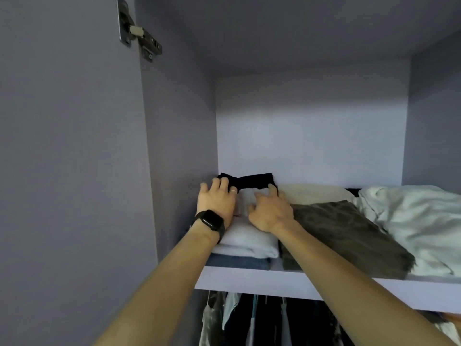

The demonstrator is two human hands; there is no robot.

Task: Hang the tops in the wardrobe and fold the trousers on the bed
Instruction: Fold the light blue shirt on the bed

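I look into the wardrobe's upper shelf [249, 280]. At its left end lies a stack of folded clothes: a white piece [249, 240] on top of a blue one [244, 262]. A black folded garment [254, 181] sits at the back of the stack against the rear wall. My left hand [217, 201], with a dark watch on the wrist, rests on the stack, and its fingers lie on the black garment's left end. My right hand [272, 211] is spread over the stack, its fingertips touching the black garment's right edge.
To the right on the shelf lie a folded olive garment [349, 233], a cream piece [314, 193] behind it and crumpled white fabric [419, 221]. Clothes hang [249, 320] below the shelf. The open door [62, 146] with its hinge [139, 33] stands at the left.
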